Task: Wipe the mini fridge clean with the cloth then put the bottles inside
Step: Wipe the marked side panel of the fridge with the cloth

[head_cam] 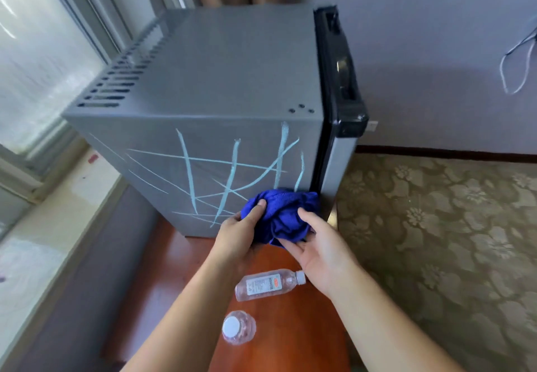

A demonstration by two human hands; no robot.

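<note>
- Mini fridge (203,80): grey cabinet, set at the far end of a red-brown table (290,342); door closed, black handle (347,80) on the right-hand face. The near side panel is crossed with pale blue marks (232,168), none of them seen to be removed.
- Cloth (283,211): blue, bunched, held against the lower right corner of the marked panel, next to the door seam.
- Left hand (241,235): fingers curled narrow, gripping the cloth's left fold.
- Right hand (319,246): fingers half spread, cupped under and around the cloth's right side.
- Bottle lying on its side (268,284): clear, labelled, white cap, mid-table beneath the wrists.
- Upright bottle (239,327): seen from above, near the table's near edge.
- Stage, as judged: wiping barely begun; loading not yet started.
- Risks, as judged: the lying bottle could be knocked and rolled off the table edge by a sweeping forearm; marks could be smeared rather than lifted by a bunched cloth; the upright bottle could be toppled by an elbow.
</note>
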